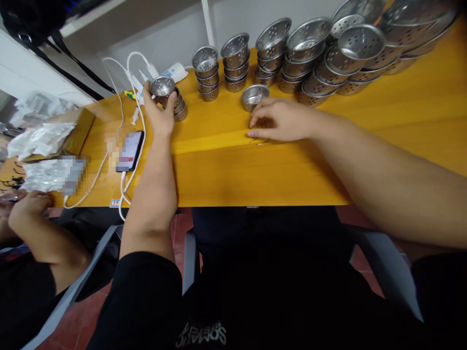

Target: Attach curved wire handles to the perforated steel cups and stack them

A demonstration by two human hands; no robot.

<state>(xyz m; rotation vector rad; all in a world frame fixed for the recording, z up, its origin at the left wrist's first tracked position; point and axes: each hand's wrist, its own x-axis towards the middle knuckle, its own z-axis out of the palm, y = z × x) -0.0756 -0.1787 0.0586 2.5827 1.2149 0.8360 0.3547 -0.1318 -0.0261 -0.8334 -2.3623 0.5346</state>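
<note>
My left hand (159, 109) grips a small perforated metal cup (162, 85) by its sides, fingers and thumb around it. The cup is at the top of a short stack of similar cups (180, 113), partly hidden by the hand; I cannot tell whether it rests on them. My right hand (279, 119) hovers low over the table, fingers bent and thumb apart, with no object visible between them. Just beyond its fingertips, a single shallow metal cup (254, 98) stands upright. A thin curved thing (261, 143) shows below the right hand, too small to name.
Stacks of perforated metal cups (206, 73) line the back, growing larger toward the right (359, 46). Left of my arm lie a phone (130, 151) on a white cable and a power strip (175, 73). Further left are plastic bags (40, 138) and another person's arm (47, 238).
</note>
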